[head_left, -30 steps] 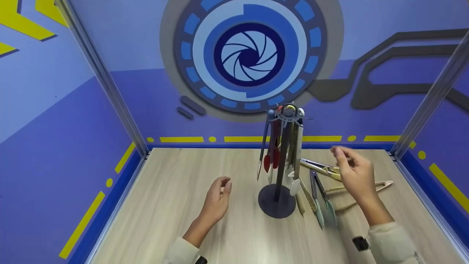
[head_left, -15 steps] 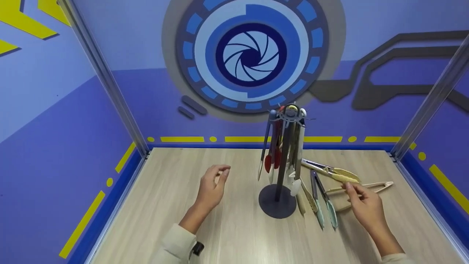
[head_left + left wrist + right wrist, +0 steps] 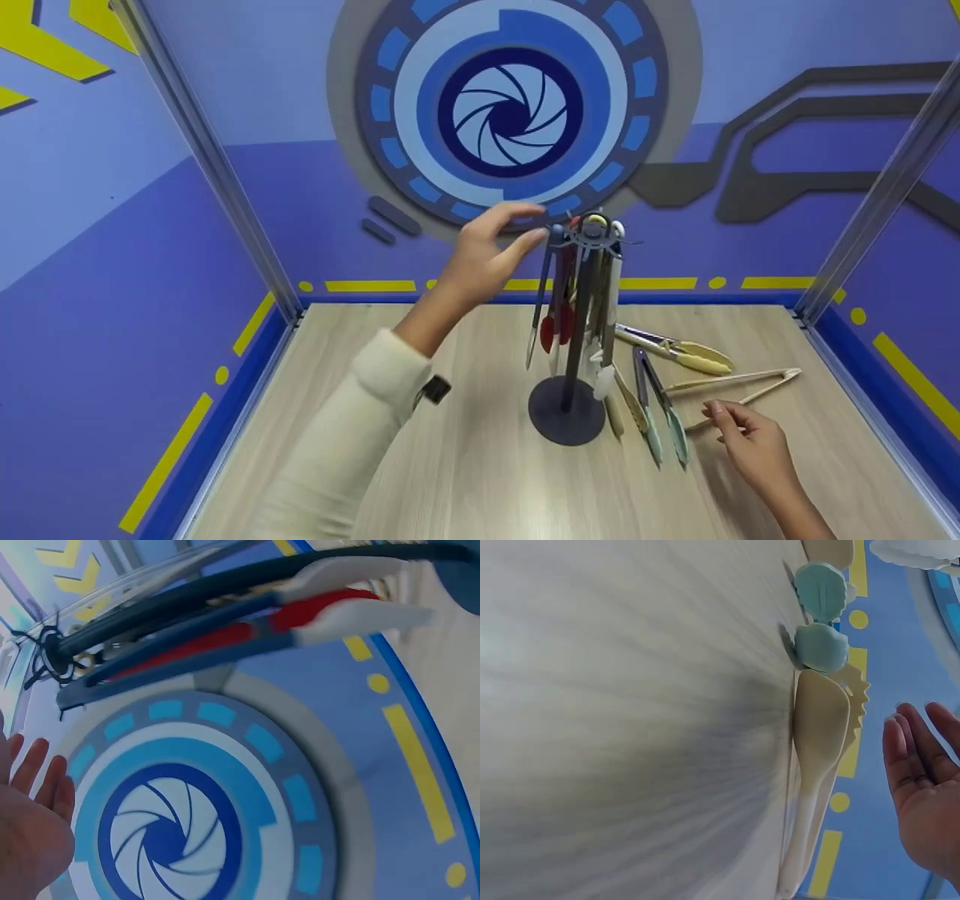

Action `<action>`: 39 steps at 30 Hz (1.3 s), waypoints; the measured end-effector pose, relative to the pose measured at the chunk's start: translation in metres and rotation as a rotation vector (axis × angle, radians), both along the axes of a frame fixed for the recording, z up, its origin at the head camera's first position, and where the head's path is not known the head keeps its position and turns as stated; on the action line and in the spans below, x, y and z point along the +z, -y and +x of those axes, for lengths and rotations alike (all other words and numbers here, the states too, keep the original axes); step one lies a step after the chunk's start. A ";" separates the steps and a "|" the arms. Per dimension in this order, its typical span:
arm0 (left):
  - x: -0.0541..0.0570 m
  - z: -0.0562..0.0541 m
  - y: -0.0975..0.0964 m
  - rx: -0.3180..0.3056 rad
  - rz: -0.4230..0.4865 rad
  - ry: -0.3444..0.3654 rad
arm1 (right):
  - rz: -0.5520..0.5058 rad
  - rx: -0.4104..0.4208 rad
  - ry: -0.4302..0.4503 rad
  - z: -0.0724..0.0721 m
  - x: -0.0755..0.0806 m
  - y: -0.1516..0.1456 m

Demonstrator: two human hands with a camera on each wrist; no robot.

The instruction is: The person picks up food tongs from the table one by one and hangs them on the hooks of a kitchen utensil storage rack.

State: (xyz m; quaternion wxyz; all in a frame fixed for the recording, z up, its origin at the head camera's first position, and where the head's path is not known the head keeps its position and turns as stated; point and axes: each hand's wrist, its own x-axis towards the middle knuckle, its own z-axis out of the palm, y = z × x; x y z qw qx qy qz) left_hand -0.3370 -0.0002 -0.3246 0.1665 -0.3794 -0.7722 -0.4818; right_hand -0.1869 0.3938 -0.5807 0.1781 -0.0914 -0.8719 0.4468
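Note:
A dark rack with a round base (image 3: 551, 420) stands on the table, several tongs hanging from its top ring. My left hand (image 3: 487, 262) is raised beside that ring, thumb and fingers spread around the level of the blue-grey tongs (image 3: 541, 289). In the left wrist view those tongs (image 3: 187, 662) have white tips, and a gap shows between them and my fingers. Over the table at right hovers my right hand (image 3: 757, 446), loosely bent and holding nothing. Nearest to it lie beige tongs (image 3: 731, 380), seen also as beige tongs (image 3: 821, 724) in the right wrist view.
Mint-tipped tongs (image 3: 677, 431) and yellow-tipped tongs (image 3: 701, 358) lie right of the rack, close to further beige pieces (image 3: 634, 401). Red-tipped tongs (image 3: 547, 335) hang on the rack. Decorated panels (image 3: 390, 172) and metal posts (image 3: 225, 180) enclose the table.
My left hand has risen from over the table to the rack's top, opening wider. The right hand has come down and toward me, uncovering the yellow-tipped tongs.

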 end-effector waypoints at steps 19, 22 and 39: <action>0.051 -0.016 -0.067 -0.137 -0.368 0.377 | -0.023 0.025 0.026 0.006 -0.004 0.003; 0.051 -0.015 -0.066 -0.125 -0.371 0.392 | -0.024 0.030 0.021 0.006 -0.005 0.003; 0.045 -0.013 -0.069 -0.103 -0.320 0.368 | -0.019 0.047 0.041 0.013 -0.001 0.000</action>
